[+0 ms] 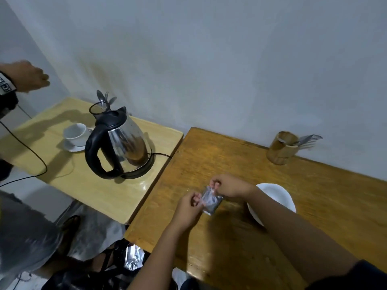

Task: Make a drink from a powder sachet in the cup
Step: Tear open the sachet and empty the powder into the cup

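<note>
A small silver powder sachet (211,203) is held above the dark wooden table (230,237) by both hands. My left hand (188,208) pinches its left top corner, and my right hand (229,186) pinches the top edge beside it. A white cup on a saucer (75,136) stands on the lighter table (69,170) at the left, behind a steel electric kettle (120,146) with a black handle. A white dish (276,198) sits right of my hands, partly hidden by my right forearm.
A dark tumbler with spoons (100,107) stands behind the kettle. A wooden holder with forks (281,147) sits at the wall on the dark table. Another person's hand (29,77) reaches in at upper left. A black cable (31,155) crosses the light table. Crumpled foil (134,257) lies on the floor.
</note>
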The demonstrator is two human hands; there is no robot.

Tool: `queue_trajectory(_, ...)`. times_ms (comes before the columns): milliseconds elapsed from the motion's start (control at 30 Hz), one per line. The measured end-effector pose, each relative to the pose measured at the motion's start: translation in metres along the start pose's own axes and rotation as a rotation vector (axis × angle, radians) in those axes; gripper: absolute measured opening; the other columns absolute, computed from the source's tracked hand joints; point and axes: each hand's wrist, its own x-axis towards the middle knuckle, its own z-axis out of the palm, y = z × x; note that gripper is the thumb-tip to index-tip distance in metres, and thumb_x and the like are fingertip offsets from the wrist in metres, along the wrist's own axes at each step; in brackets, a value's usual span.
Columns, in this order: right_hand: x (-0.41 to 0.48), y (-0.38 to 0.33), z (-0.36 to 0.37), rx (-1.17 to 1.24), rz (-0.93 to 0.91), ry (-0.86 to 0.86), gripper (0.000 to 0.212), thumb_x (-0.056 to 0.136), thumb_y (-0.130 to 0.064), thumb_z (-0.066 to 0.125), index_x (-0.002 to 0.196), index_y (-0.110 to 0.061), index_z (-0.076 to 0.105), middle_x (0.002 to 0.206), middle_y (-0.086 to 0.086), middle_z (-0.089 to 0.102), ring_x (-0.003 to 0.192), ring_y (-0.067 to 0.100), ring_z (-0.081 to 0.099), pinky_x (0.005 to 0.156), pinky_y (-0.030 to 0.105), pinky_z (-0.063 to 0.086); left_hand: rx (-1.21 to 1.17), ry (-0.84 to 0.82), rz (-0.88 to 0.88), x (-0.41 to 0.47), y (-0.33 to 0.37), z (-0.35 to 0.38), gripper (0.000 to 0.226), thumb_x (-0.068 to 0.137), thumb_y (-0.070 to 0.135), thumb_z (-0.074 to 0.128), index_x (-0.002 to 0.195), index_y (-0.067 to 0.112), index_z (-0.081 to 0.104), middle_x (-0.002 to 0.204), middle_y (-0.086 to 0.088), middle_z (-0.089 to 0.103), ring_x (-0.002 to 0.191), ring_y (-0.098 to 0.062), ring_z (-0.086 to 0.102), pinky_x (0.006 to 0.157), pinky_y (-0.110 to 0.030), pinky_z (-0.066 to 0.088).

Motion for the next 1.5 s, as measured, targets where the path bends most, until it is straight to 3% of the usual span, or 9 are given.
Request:
queue_trajectory(100,-0.016,-0.020,-0.030,-0.083,-0.034,0.012,0.013,0.086,-0.007,0.053,0.086,-0.014,0.063,0.078,0.000,0.059,0.081,0.019,0.054,0.073,0.031,0.042,-0.030,-0.030,0.093,0.003,0.031,-0.008,0.006,0.087,0.007,0.058,0.093,0.006,0.061,0.082,-0.007,0.057,0.077,-0.014,0.053,0.064,-0.013,0.042)
queue_trajectory(167,-0.031,-0.034,-0.054,-0.165,-0.063,0.069,0.014,0.087,-0.009,0.055,0.095,-0.008,0.066,0.084,0.002,0.060,0.081,0.017,0.053,0.073,0.029,0.042,-0.048,-0.039,0.158,0.007,0.057,-0.010,0.005,0.088,0.009,0.057,0.087,0.010,0.062,0.079,-0.005,0.059,0.073,-0.006,0.055,0.065,-0.018,0.041)
queue_trajectory(233,-0.048,-0.047,-0.080,-0.256,-0.098,0.155,0.015,0.085,-0.011,0.057,0.095,-0.008,0.067,0.085,0.003,0.060,0.080,0.016,0.053,0.072,0.028,0.041,-0.061,-0.018,0.228,0.009,0.084,-0.010,0.010,0.087,0.006,0.060,0.082,0.014,0.063,0.070,0.002,0.058,0.059,0.008,0.052,0.060,-0.014,0.041)
queue_trajectory(367,-0.083,-0.067,-0.126,-0.333,-0.123,0.289,0.013,0.082,-0.010,0.057,0.089,-0.010,0.068,0.082,0.002,0.060,0.076,0.016,0.052,0.070,0.030,0.043,-0.055,0.026,0.368,0.015,0.139,-0.006,0.005,0.083,0.006,0.064,0.087,0.005,0.068,0.072,0.003,0.062,0.057,0.013,0.055,0.059,-0.007,0.044)
queue_trajectory(533,-0.125,-0.081,-0.172,-0.362,-0.133,0.442,0.010,0.081,-0.008,0.056,0.082,-0.013,0.064,0.072,-0.002,0.055,0.072,0.018,0.050,0.066,0.030,0.042,-0.072,-0.021,0.511,0.012,0.201,0.006,0.020,0.088,0.013,0.060,0.095,-0.004,0.067,0.081,-0.005,0.063,0.071,-0.005,0.056,0.059,-0.004,0.045)
queue_trajectory(867,-0.184,-0.089,-0.212,-0.366,-0.134,0.557,0.013,0.080,-0.006,0.058,0.082,-0.017,0.065,0.084,-0.001,0.064,0.073,0.013,0.053,0.069,0.027,0.046,-0.065,-0.180,0.636,0.014,0.262,0.034,0.010,0.089,0.017,0.059,0.088,0.010,0.066,0.081,-0.003,0.064,0.076,-0.012,0.056,0.067,-0.016,0.045)
queue_trajectory(1067,-0.188,-0.095,-0.217,-0.382,-0.088,0.627,0.016,0.076,-0.005,0.055,0.072,-0.018,0.060,0.076,-0.001,0.060,0.070,0.016,0.053,0.065,0.028,0.046,-0.105,-0.144,0.680,0.010,0.273,0.038,0.010,0.089,0.016,0.058,0.090,0.010,0.066,0.082,-0.001,0.065,0.075,-0.008,0.057,0.063,-0.007,0.046)
queue_trajectory(1300,-0.183,-0.091,-0.213,-0.305,-0.095,0.593,0.014,0.079,-0.005,0.057,0.075,-0.017,0.062,0.077,0.002,0.063,0.066,0.016,0.057,0.059,0.023,0.049,-0.112,-0.102,0.644,0.009,0.269,0.037,0.017,0.093,0.021,0.052,0.089,0.012,0.064,0.084,0.000,0.064,0.081,-0.013,0.057,0.072,-0.024,0.045)
queue_trajectory(1500,-0.175,-0.087,-0.206,-0.251,-0.113,0.601,0.010,0.076,-0.008,0.058,0.075,-0.015,0.065,0.075,0.003,0.062,0.066,0.017,0.055,0.060,0.028,0.049,-0.126,-0.093,0.599,0.011,0.263,0.035,0.018,0.094,0.023,0.049,0.089,0.012,0.062,0.082,0.005,0.062,0.078,-0.008,0.056,0.069,-0.019,0.045)
